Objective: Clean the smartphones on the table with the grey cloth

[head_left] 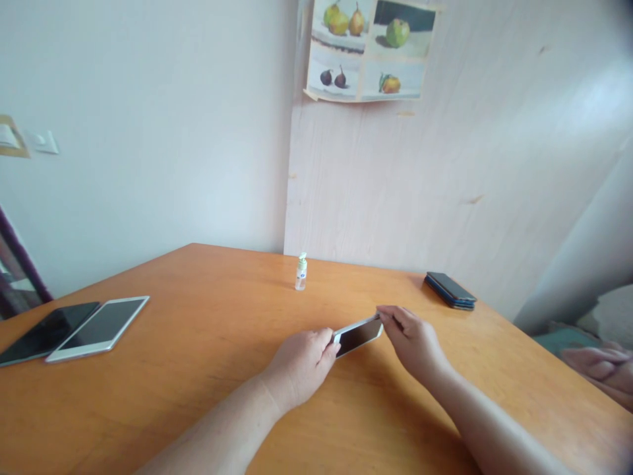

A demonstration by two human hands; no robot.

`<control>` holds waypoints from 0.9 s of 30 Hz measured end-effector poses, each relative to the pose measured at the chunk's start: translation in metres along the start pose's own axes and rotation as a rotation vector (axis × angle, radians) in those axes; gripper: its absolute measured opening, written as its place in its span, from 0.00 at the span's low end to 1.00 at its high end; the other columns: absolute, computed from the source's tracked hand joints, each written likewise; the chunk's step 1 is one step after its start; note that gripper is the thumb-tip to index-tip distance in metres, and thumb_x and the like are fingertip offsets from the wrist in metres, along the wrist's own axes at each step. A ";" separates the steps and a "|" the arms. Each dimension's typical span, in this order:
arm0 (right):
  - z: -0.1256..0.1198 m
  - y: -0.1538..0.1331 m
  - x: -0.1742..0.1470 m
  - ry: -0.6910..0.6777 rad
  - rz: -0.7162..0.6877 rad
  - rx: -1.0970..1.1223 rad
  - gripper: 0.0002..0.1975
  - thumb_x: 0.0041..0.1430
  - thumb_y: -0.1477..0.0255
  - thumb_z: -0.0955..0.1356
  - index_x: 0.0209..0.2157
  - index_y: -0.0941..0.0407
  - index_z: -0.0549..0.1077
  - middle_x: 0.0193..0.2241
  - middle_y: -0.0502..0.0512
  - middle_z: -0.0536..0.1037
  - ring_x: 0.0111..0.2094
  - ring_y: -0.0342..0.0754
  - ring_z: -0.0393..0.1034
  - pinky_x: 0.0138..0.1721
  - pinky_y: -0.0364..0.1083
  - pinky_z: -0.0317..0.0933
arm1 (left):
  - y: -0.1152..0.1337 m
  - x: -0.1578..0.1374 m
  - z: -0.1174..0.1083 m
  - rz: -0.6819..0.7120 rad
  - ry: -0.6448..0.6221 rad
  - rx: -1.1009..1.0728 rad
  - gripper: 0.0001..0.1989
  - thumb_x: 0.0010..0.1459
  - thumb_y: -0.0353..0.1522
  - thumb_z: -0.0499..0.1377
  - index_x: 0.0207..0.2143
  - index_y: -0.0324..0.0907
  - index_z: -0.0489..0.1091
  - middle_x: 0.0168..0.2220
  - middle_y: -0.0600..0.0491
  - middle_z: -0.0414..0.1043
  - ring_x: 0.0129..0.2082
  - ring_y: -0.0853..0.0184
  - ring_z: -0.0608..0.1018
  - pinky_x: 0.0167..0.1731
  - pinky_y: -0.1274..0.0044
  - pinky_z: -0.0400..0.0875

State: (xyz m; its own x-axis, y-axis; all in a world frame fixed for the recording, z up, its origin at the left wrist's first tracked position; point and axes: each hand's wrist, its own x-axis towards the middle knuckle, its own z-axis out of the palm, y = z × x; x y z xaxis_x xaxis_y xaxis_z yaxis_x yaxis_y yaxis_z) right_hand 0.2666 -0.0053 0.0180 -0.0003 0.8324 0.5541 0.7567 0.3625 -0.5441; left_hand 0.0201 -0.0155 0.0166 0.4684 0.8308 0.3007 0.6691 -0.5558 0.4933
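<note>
A white-framed smartphone (360, 338) with a dark screen is held tilted above the table between both hands. My left hand (309, 359) grips its left end, thumb on the front and fingers behind. With thumb and fingers pinched together, my right hand (410, 336) holds the upper right corner. The screen faces toward me, and the back of the phone is hidden. Beyond the phone, a small clear pump bottle (301, 274) with a pale green top stands upright on the table.
The orange wooden table (208, 316) meets the wall at the back. At left lie a white tablet (101, 328) and a black tablet (47, 330), edges close together. A stack of dark phones (450, 290) rests near the right edge. Fabric (603, 366) is bunched beyond that edge.
</note>
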 end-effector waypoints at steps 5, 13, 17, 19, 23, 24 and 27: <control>0.000 0.005 0.000 -0.002 0.043 -0.016 0.17 0.64 0.60 0.61 0.43 0.55 0.75 0.34 0.57 0.78 0.37 0.53 0.73 0.38 0.48 0.65 | 0.004 -0.001 -0.001 -0.007 -0.003 0.028 0.13 0.67 0.37 0.48 0.30 0.44 0.65 0.28 0.55 0.73 0.27 0.68 0.73 0.26 0.77 0.57; 0.023 -0.060 -0.031 -0.243 -0.214 0.216 0.14 0.67 0.67 0.61 0.48 0.52 0.74 0.35 0.55 0.76 0.35 0.47 0.71 0.38 0.45 0.65 | 0.009 -0.002 -0.004 0.086 0.009 -0.020 0.14 0.69 0.36 0.46 0.34 0.45 0.68 0.32 0.53 0.76 0.31 0.65 0.77 0.29 0.77 0.62; 0.014 -0.040 -0.022 -0.162 -0.137 0.141 0.14 0.66 0.65 0.62 0.45 0.53 0.75 0.36 0.56 0.77 0.37 0.49 0.72 0.40 0.46 0.65 | 0.008 -0.002 -0.003 0.070 0.004 0.048 0.14 0.68 0.36 0.47 0.32 0.44 0.67 0.29 0.53 0.74 0.28 0.65 0.76 0.26 0.77 0.60; 0.007 -0.021 -0.014 -0.078 -0.036 0.064 0.14 0.65 0.63 0.62 0.44 0.54 0.75 0.35 0.56 0.77 0.37 0.51 0.72 0.39 0.47 0.66 | 0.007 -0.002 -0.002 0.060 0.001 0.081 0.13 0.67 0.37 0.48 0.31 0.44 0.66 0.28 0.53 0.73 0.27 0.65 0.75 0.26 0.76 0.59; 0.000 -0.003 -0.007 -0.024 0.082 0.020 0.16 0.64 0.61 0.62 0.44 0.55 0.75 0.32 0.56 0.76 0.33 0.51 0.72 0.34 0.48 0.65 | 0.006 -0.001 0.000 0.062 -0.007 0.084 0.12 0.67 0.37 0.49 0.32 0.44 0.66 0.28 0.53 0.73 0.27 0.64 0.75 0.27 0.76 0.59; 0.001 -0.006 -0.008 -0.042 0.059 0.045 0.17 0.64 0.61 0.62 0.45 0.55 0.75 0.31 0.56 0.76 0.32 0.50 0.71 0.34 0.47 0.65 | 0.006 -0.002 0.000 0.058 -0.008 0.081 0.13 0.67 0.37 0.48 0.32 0.44 0.66 0.28 0.53 0.73 0.27 0.64 0.75 0.27 0.76 0.60; 0.011 -0.029 -0.019 -0.154 -0.082 0.152 0.16 0.66 0.63 0.62 0.47 0.54 0.75 0.31 0.55 0.75 0.31 0.48 0.70 0.34 0.46 0.65 | 0.007 -0.002 0.000 0.052 -0.003 0.064 0.14 0.68 0.38 0.47 0.32 0.44 0.67 0.28 0.52 0.74 0.28 0.64 0.76 0.26 0.76 0.60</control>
State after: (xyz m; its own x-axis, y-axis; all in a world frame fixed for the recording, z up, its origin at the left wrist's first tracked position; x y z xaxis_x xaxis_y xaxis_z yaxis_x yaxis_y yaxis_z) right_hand 0.2377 -0.0271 0.0162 -0.1664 0.8474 0.5042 0.6425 0.4811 -0.5965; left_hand 0.0237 -0.0213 0.0191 0.5049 0.8008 0.3222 0.6794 -0.5989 0.4239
